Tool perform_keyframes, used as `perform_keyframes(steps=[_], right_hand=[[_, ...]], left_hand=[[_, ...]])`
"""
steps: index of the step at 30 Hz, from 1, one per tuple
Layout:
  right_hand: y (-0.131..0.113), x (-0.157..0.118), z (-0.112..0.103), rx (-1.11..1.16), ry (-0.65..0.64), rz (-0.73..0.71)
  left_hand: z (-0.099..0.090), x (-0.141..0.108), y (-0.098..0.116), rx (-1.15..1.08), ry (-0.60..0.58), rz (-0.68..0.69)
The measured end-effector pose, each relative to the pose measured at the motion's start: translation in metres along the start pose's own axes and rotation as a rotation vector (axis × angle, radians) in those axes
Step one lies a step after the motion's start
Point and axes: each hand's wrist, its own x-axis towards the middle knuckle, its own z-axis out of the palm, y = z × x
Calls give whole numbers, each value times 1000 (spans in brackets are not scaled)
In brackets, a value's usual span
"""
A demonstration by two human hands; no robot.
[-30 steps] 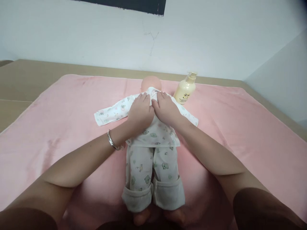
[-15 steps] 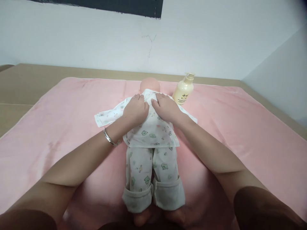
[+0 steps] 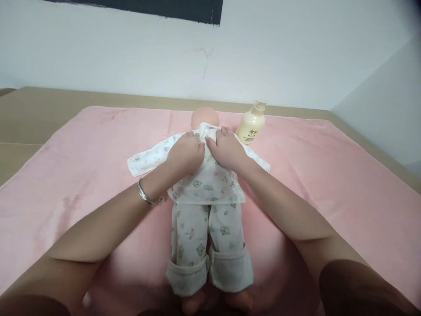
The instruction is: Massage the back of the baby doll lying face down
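Doll [image 3: 209, 195], one, dressed, laid lengthwise at the middle of a pink blanket [image 3: 315, 162], rounded head [image 3: 204, 116] at the far end, bare feet [image 3: 241, 299] nearest the person

Shirt [image 3: 217, 179], white, printed with small animals, worn by the doll; sleeves spread out to both sides, hem over the top of the trousers

Trousers [image 3: 193, 226], matching print, legs side by side, cuffs [image 3: 231, 270] turned up wide and plain

Left hand [image 3: 187, 152], laid on the shirt at the doll's upper back, fingers side by side, thumb toward the middle; whether it pinches the cloth cannot be told

Right hand [image 3: 227, 149], in like position on the other side of the upper back, thumb tip near the left thumb, the two hands apart by a narrow gap; grip on the cloth likewise cannot be told

Bracelet [image 3: 144, 192], silver, on the left wrist

Bottle [image 3: 251, 126], pale yellow, pump top, upright on the blanket beyond the right hand; lettering too small to read

Table [image 3: 108, 96], light brown, beneath the blanket, against a white wall [image 3: 279, 57]
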Motion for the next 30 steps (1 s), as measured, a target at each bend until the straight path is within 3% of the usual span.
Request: perform_keyframes(steps=[6,12,15,20,24,27,30], right_hand=[[-18,-26,-1,-135,29,-134],[2,3,4,40,1,-87],[9,12,10,40,33,-91],[10,11,16,5,79,-119],[13,10,10,-39,13,-156],[8,1,7,-122,-18,-202],[-4,-16,10,-207,35,-229]], left_hand=[[7,23,-30,-233,1,-13],[19,10,-12,-13,96,-14],[22,6,-9,-3,101,26],[25,10,-18,-97,114,18],[28,6,-15,-103,133,-1],[28,4,-11,-100,157,-21],[21,9,-14,-136,140,-18]])
